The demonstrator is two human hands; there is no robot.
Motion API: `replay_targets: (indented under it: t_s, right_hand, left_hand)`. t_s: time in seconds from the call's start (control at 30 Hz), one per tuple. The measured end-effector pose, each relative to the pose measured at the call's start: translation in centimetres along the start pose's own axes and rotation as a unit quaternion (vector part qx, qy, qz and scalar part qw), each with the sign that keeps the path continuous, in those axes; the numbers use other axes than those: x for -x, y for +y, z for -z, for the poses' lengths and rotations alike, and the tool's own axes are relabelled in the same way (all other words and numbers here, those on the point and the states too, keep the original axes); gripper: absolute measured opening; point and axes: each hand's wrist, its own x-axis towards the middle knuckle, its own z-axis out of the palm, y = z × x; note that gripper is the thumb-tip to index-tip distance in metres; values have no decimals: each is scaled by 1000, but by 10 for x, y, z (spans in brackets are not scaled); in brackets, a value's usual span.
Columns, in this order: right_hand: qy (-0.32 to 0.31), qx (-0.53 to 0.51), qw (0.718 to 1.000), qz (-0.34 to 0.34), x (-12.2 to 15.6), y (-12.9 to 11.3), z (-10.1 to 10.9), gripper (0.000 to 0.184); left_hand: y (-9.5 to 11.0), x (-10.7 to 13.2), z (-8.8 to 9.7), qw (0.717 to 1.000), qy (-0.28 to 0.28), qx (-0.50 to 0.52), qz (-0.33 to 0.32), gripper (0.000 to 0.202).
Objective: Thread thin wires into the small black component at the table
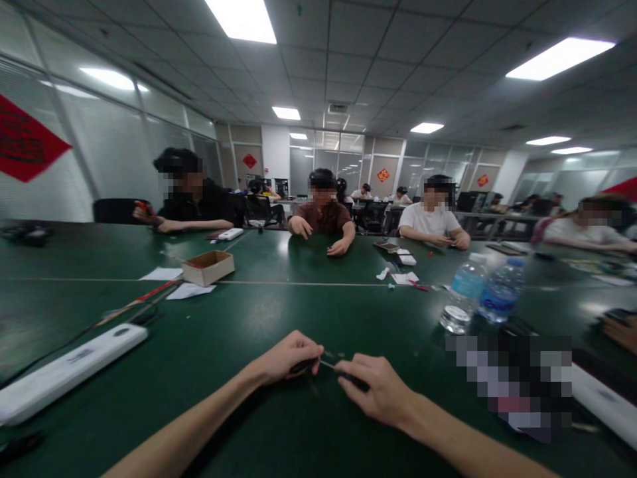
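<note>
Low over the green table [239, 411], my left hand [293, 355] is closed around a small black object [301, 366]; its kind is mostly hidden by the fingers. My right hand [381, 388] grips what looks like a screwdriver [355, 380], with a dark handle and a thin metal shaft. The shaft points left, and its end meets or nearly meets the black object at my left fingertips; the exact contact is too small to make out.
Left are a white power strip [79, 372] with cables and an open cardboard box [209, 268]. Two water bottles [465, 292] stand to the right, near a blurred-out item [517, 388] and another white strip [604, 398]. Several people sit across the table, including one in maroon [323, 216].
</note>
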Motion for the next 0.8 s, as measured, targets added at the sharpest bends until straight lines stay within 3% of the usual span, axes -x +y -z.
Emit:
replay_targets:
  t_s: [0.8]
  right_hand:
    - [-3,-2,1000,-19,-2,-1,1,23]
  left_hand:
    - [-1,-1,0,1000,5,26,-17,51]
